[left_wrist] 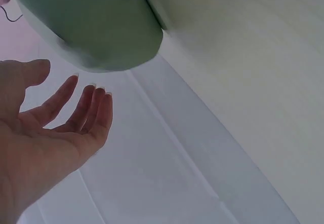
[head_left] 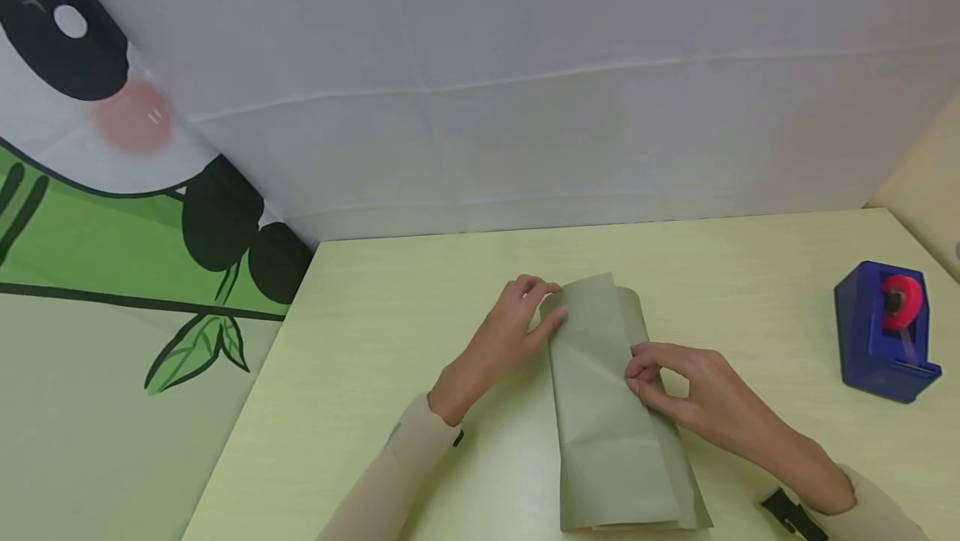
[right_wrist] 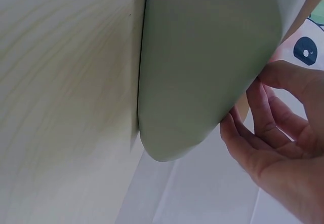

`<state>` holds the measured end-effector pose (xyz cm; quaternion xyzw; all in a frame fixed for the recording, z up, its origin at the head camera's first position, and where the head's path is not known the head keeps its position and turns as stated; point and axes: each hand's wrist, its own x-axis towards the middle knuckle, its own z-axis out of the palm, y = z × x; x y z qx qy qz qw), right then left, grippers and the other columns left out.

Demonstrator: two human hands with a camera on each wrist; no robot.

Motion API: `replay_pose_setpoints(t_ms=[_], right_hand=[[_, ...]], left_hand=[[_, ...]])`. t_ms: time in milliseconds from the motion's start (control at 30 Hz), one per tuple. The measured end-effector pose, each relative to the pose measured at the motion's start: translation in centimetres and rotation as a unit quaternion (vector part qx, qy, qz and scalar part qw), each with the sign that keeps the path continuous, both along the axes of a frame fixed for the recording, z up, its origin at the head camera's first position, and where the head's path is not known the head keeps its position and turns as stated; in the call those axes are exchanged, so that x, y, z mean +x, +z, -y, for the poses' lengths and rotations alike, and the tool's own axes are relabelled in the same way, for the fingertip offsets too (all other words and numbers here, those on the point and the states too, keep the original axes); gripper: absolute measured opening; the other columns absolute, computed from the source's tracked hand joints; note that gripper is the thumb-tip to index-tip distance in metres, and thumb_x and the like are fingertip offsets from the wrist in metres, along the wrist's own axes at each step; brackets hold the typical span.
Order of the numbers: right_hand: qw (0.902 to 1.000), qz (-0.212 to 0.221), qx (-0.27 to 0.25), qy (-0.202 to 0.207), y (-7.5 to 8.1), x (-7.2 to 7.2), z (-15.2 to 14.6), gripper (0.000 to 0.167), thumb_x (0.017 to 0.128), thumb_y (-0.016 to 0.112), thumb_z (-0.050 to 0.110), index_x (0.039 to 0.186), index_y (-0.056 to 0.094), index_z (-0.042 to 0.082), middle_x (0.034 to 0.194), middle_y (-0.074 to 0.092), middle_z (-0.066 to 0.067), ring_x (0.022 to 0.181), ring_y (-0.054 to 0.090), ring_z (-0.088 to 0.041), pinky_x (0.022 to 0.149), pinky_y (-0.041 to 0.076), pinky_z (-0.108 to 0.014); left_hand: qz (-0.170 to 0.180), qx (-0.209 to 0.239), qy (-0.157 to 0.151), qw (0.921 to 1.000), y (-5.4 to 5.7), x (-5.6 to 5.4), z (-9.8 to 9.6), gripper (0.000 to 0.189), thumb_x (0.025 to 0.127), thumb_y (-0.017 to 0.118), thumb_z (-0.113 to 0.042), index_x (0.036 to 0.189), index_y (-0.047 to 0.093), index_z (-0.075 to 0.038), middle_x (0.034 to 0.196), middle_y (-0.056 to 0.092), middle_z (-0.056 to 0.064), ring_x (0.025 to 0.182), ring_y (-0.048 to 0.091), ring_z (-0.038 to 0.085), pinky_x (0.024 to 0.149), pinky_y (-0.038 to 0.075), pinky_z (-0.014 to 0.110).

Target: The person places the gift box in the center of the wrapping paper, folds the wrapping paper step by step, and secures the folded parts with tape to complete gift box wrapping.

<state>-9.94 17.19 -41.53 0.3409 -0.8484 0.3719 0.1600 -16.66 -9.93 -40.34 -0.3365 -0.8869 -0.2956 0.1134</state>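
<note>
A sheet of grey-green paper, folded lengthwise into a long bulging wrap, stands on the table with its overlapping flap towards the right. My right hand pinches the flap's edge between thumb and fingers; in the right wrist view, the fingertips meet the rim of the paper. At the upper left edge of the wrap is my left hand, its fingers loosely bent. The left wrist view has that hand with fingers spread apart, just beside the rounded side of the paper.
On the right side of the table stands a blue tape dispenser with a red-cored roll. A white cloth hangs behind the table's back edge, with a printed cartoon figure at the left.
</note>
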Motion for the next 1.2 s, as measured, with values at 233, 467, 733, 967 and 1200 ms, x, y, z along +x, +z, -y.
replay_pose_setpoints(t_ms=[233,467,733,967,1200], right_hand=[[1.0,-0.003,0.001,0.001,-0.3,-0.1,-0.3,0.034,0.079,0.081,-0.005,0.089,0.07,0.026,0.087,0.069,0.023,0.097,0.071,-0.009,0.093,0.044,-0.006],[1.0,-0.007,-0.003,0.003,-0.6,-0.2,-0.4,0.034,0.079,0.081,-0.006,0.09,0.07,0.026,0.089,0.07,0.021,0.098,0.072,-0.011,0.092,0.045,-0.006],[0.9999,-0.013,-0.003,0.007,-0.6,-0.5,-0.6,0.036,0.078,0.082,-0.006,0.091,0.071,0.026,0.09,0.07,0.02,0.097,0.072,-0.011,0.092,0.046,-0.008],[0.9993,-0.026,-0.004,0.027,-0.5,-0.9,-0.9,0.041,0.076,0.083,-0.009,0.107,0.072,0.015,0.096,0.072,0.011,0.082,0.065,0.0,0.079,0.051,-0.013],[0.9968,-0.054,0.058,-0.013,0.0,-1.0,-1.7,0.037,0.077,0.09,0.01,0.11,0.073,0.017,0.1,0.061,0.009,0.083,0.056,-0.007,0.068,0.049,-0.02]], left_hand=[[-0.121,-0.011,-0.015,0.9925,-0.3,3.0,-1.1,0.021,0.098,0.072,-0.014,0.116,0.07,-0.003,0.114,0.065,0.01,0.101,0.06,0.025,0.087,0.054,0.03],[-0.152,-0.044,-0.024,0.9871,-0.6,5.0,-2.1,0.019,0.096,0.075,-0.018,0.109,0.075,-0.005,0.111,0.07,0.005,0.1,0.064,0.022,0.087,0.054,0.029],[-0.157,-0.104,-0.011,0.982,-0.9,6.5,-2.4,0.029,0.095,0.076,-0.029,0.113,0.078,-0.007,0.12,0.073,0.007,0.11,0.067,0.02,0.097,0.054,0.029],[-0.116,-0.134,-0.012,0.9841,-0.7,7.1,-2.6,0.044,0.096,0.074,-0.039,0.126,0.073,-0.006,0.132,0.068,0.009,0.127,0.061,0.022,0.104,0.05,0.028],[-0.079,-0.14,-0.013,0.9869,-0.4,6.8,-2.8,0.047,0.099,0.07,-0.039,0.133,0.069,-0.006,0.141,0.063,0.011,0.135,0.056,0.023,0.106,0.049,0.03]])
